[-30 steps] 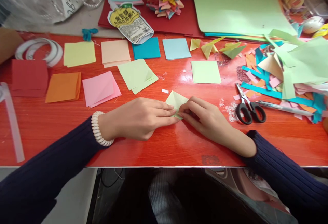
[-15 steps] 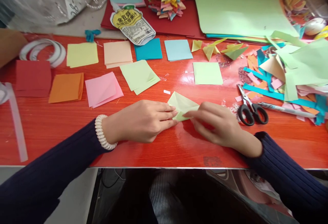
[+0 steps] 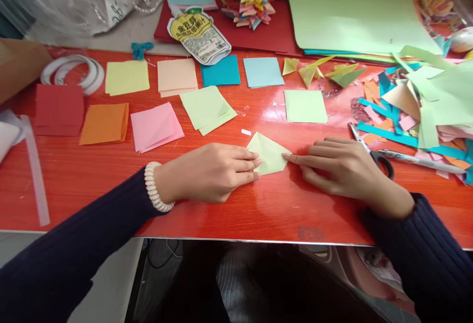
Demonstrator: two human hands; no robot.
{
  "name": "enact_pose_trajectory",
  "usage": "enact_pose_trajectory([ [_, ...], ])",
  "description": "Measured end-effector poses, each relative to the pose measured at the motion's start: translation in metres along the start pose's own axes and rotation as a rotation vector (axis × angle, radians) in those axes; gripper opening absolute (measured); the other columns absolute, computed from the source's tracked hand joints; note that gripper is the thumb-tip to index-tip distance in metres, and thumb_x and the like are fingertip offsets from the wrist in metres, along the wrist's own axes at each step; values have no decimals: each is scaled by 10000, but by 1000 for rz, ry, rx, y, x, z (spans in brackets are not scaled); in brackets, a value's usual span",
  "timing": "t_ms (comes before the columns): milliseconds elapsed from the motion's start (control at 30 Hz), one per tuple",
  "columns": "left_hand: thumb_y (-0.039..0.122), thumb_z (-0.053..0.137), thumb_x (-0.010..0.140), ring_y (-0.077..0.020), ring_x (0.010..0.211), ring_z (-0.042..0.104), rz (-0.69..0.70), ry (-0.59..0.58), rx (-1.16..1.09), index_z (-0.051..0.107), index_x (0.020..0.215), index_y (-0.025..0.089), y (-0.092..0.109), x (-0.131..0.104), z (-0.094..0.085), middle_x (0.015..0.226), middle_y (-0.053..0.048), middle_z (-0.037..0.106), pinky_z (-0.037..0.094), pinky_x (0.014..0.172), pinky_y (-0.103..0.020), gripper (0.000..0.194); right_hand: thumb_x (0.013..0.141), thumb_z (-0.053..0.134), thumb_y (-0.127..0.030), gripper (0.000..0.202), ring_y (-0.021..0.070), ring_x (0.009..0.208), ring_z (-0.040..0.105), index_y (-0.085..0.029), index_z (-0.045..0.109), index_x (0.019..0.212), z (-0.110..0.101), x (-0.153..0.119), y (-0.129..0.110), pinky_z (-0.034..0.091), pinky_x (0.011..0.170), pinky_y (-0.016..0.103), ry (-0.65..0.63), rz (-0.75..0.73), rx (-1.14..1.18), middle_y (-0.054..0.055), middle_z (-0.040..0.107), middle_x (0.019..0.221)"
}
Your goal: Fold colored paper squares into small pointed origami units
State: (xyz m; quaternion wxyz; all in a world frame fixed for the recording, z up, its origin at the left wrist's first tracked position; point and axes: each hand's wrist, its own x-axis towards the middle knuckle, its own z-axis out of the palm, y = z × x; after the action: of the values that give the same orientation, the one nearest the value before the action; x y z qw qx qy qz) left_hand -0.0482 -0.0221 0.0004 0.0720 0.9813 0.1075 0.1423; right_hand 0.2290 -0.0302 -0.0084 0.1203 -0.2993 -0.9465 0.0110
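A partly folded pale green paper [image 3: 271,154] lies on the red table [image 3: 236,219] in front of me. My left hand [image 3: 210,171] lies flat with its fingertips on the paper's left side, fingers stretched out. At the paper's right corner, the index fingertip of my right hand [image 3: 336,168] touches the edge, and its other fingers are extended with small gaps. Above the paper are a small white scrap [image 3: 246,132], a stack of light green squares [image 3: 208,110] and a single green square [image 3: 305,106].
Scissors [image 3: 382,163], partly behind my right hand, and a pen [image 3: 421,160] lie at the right beside a heap of paper scraps [image 3: 428,96]. Coloured squares, among them pink [image 3: 155,127] and orange [image 3: 104,123], are at the left. A pouch [image 3: 199,35] lies at the back.
My right hand has moved right, from over the paper to its right corner. The paper's right part now lies flatter. My left hand stays on the left side. The view has shifted slightly.
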Motion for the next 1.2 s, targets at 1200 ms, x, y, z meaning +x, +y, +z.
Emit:
enact_pose_trajectory([
  [1200, 100, 392, 858, -160, 788, 589, -14, -35, 185, 618, 886, 140, 1, 4, 1, 862, -74, 651, 481, 654, -270, 231, 865, 520, -161, 86, 126, 740, 569, -159, 603, 888, 12, 25, -40, 491, 661, 246, 61, 255, 547, 52, 589, 841],
])
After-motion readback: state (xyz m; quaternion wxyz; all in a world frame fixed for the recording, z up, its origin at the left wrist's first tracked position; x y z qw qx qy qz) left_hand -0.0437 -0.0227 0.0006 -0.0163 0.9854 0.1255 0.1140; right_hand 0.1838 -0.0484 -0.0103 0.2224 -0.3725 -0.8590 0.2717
